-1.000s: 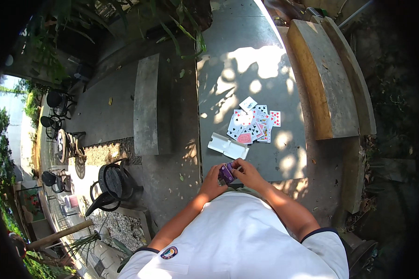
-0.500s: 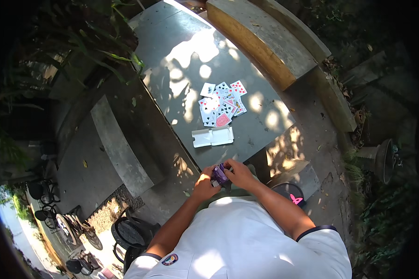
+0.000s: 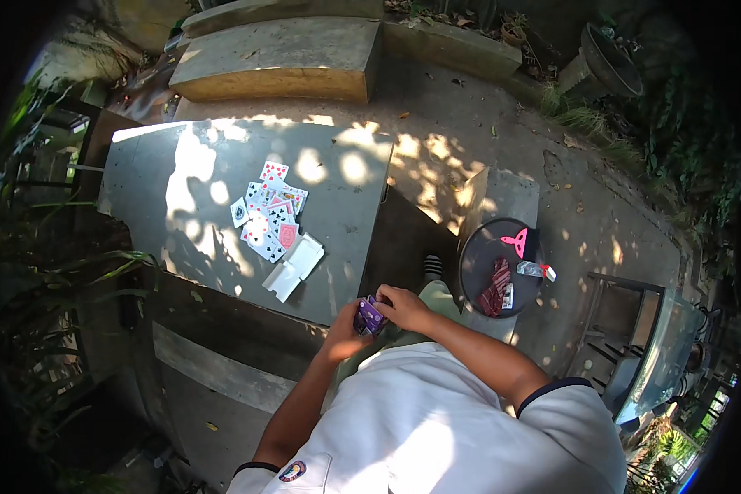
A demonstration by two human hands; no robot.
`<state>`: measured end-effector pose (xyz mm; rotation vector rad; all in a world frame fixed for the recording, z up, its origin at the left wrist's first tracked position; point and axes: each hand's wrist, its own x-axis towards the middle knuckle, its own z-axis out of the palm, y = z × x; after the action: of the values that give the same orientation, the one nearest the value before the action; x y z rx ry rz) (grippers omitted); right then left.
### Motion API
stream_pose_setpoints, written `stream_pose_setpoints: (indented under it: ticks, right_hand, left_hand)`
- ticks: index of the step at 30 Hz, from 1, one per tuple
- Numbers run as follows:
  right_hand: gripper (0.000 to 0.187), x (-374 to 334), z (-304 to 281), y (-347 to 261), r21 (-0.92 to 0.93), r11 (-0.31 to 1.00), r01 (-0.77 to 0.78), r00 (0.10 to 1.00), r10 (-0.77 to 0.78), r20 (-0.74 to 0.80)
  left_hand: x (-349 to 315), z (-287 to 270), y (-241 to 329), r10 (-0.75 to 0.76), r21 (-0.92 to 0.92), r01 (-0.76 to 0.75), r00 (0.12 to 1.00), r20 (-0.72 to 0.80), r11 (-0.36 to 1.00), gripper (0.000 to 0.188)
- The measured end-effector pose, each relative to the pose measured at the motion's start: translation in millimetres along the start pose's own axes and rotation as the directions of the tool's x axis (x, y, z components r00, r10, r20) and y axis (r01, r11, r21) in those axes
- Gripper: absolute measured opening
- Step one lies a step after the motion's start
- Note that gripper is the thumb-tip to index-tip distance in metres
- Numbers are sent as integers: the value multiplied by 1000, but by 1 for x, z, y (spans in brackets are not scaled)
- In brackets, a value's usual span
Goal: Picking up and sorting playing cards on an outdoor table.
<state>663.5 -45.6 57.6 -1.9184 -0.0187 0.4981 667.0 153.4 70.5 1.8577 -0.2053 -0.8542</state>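
Observation:
Close to my body, just off the table's near corner, I hold a small purple packet [image 3: 370, 316] with pale markings; its exact kind is too small to tell. My left hand [image 3: 344, 331] is closed round its left side. The fingers of my right hand [image 3: 402, 308] are bent and pressed on its upper right side, partly hiding it. On the grey table [image 3: 346, 198] beyond my hands lies a loose heap of playing cards [image 3: 278, 212], mostly face up, one red back showing. An opened white box [image 3: 295, 268] lies beside the cards, nearer to me.
A round dark tray [image 3: 476, 262] rests on a concrete bench [image 3: 514, 199] at my right, with a pink item [image 3: 515, 242], a dark red patterned cloth [image 3: 496, 288] and a clear wrapped item [image 3: 535, 270]. Concrete benches [image 3: 280, 58] stand beyond the table and at its near left [image 3: 210, 362].
My view has turned to the right, so the table sits further left and the whole tray shows. Both hands remain on the purple packet, with slightly shifted fingers.

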Motion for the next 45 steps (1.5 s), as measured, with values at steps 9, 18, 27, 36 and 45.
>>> stream_pose_setpoints:
  ticks: [9, 18, 27, 36, 45]
  right_hand:
    - [28, -20, -58, 76, 329, 925, -189, 976, 214, -39]
    - [36, -60, -121, 255, 572, 739, -356, 826, 535, -177]
    - [37, -76, -157, 460, 653, 450, -609, 373, 889, -264]
    - [39, -43, -157, 509, 395, 539, -744, 399, 832, -385]
    - [44, -75, -175, 411, 30, 650, -759, 616, 732, -291]
  left_hand:
    - [80, 54, 70, -25, 424, -52, 985, 172, 904, 77]
    - [152, 145, 72, 2, 317, -52, 988, 156, 947, 64]
    - [130, 177, -10, -430, 67, 425, 896, 109, 903, 53]
    - [99, 199, -25, -661, -141, 672, 740, 125, 727, 44]
    - [93, 189, 21, -562, -375, 547, 823, 80, 748, 47]
